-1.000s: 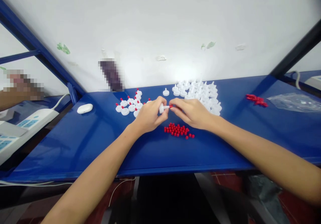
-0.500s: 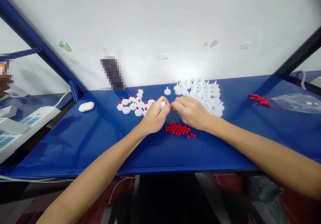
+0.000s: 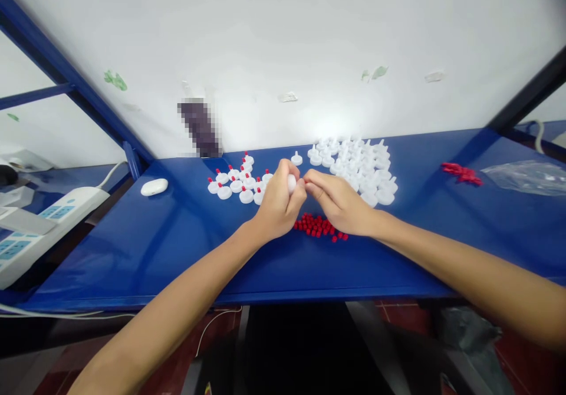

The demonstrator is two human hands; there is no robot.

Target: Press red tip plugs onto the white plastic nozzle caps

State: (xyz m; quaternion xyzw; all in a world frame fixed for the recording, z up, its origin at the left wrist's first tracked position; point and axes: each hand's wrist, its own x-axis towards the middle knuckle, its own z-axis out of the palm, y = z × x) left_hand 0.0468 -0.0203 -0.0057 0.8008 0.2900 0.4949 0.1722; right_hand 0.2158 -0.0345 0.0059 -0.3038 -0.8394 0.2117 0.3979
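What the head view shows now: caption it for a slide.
Left hand holds a white lid beside the right hand, near small red caps.

Wall [image 3: 247,35] brt w/ glare, under tbl [image 3: 145,236] v. dim.

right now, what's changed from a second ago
The left hand has closed further around the white lid, whose spout is now hidden. The right hand remains close beside it. Another arm, far left, has left view. The loose red caps and white case stayed put.
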